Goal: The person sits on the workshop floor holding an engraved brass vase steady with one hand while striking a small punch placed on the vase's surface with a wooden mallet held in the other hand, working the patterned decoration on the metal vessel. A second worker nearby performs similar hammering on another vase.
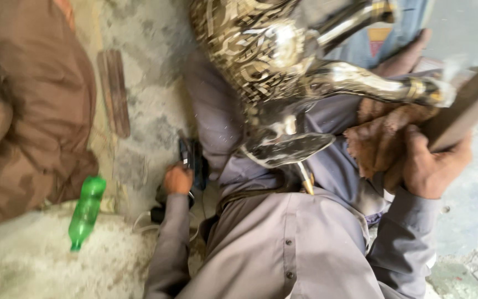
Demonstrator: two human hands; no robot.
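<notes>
Polished metal pitcher (275, 66), patterned on its body and with a long shiny spout, lies across the lap of the seated person, its foot pointing down toward the belt. The right hand (432, 166) is closed around a brown cloth (380, 138) pressed against the spout end, and appears also to grip a flat wooden bar (468, 111) that runs up and off the right edge. The left hand (178, 178) is well apart from the pitcher, reaching down to the floor and curled on a dark power tool (193, 160) with a pale cord beside it; whether the grip is firm cannot be told, as the picture is blurred.

Step in hand, by judgement: the pitcher is steadied with the cloth while the tool is being taken up or set down. The next move calls for a secure hold on the spout, so the pitcher does not roll off the lap.

Open room is limited. A second person in brown clothing (29, 111) sits close on the left. A green plastic bottle (87, 210) lies on the dusty concrete floor (150, 111), near the left elbow. A flat strip of wood (114, 91) lies farther up. The wooden bar closes the right side, so free movement lies chiefly above the lap.
</notes>
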